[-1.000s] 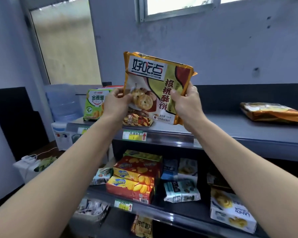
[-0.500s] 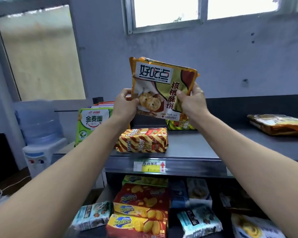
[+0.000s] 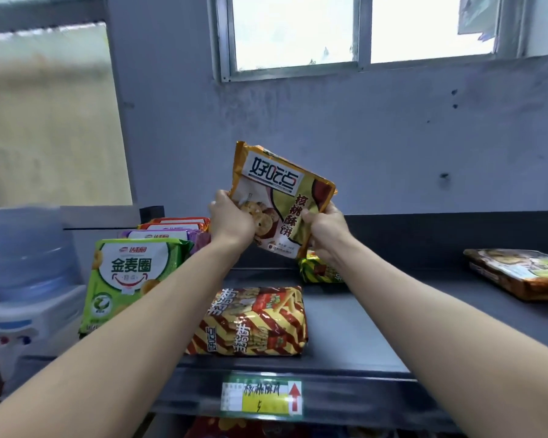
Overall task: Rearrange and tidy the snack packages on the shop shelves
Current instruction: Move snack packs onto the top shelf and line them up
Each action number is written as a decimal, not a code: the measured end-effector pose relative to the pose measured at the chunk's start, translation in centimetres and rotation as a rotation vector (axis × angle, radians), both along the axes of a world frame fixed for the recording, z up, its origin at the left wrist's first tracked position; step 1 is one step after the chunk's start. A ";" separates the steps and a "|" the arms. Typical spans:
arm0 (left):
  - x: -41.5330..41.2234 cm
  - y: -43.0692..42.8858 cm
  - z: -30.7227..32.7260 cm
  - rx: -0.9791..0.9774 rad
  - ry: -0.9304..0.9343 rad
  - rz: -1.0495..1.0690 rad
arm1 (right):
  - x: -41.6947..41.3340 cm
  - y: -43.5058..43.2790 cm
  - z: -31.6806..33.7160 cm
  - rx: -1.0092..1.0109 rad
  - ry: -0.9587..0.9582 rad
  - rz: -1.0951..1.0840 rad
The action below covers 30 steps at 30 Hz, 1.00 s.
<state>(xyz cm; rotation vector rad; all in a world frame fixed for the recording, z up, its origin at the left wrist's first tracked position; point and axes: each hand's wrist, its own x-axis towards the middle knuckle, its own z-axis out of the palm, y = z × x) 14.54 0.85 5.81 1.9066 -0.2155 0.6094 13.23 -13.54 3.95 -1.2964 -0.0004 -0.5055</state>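
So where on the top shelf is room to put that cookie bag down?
The widest bare patch of the top shelf lies between the red-and-yellow striped pack and the flat orange packet. The left end is crowded: the green ring-snack bag and the bags behind it stand tight together.

Grey wall (image 3: 393, 137) (bright window (image 3: 298, 26) above)

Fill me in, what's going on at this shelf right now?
A person holds a biscuit pack up over the top shelf, left hand gripping its lower left edge, right hand its lower right. It is tilted and not yet set down. On the shelf a striped pack lies flat at the front, a green pack stands at the left, and an orange pack lies flat at the far right.
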 end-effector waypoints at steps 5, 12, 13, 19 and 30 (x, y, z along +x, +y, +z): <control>2.2 -1.1 -0.2 0.083 0.095 0.156 | 3.8 0.3 -1.7 0.042 0.087 0.080; 4.3 -2.6 -1.8 0.204 0.299 0.050 | 5.5 -2.4 -3.5 -0.040 0.149 0.007; 4.7 -2.8 -2.2 0.183 0.338 -0.015 | 5.4 -3.1 -3.5 -0.077 0.143 -0.029; 5.7 -3.8 -3.7 0.017 0.471 -0.226 | 4.7 -5.5 -3.7 -0.189 0.111 -0.183; 8.5 -1.1 -5.2 0.033 0.441 -0.037 | 6.9 -2.2 -5.6 -0.381 0.185 -0.145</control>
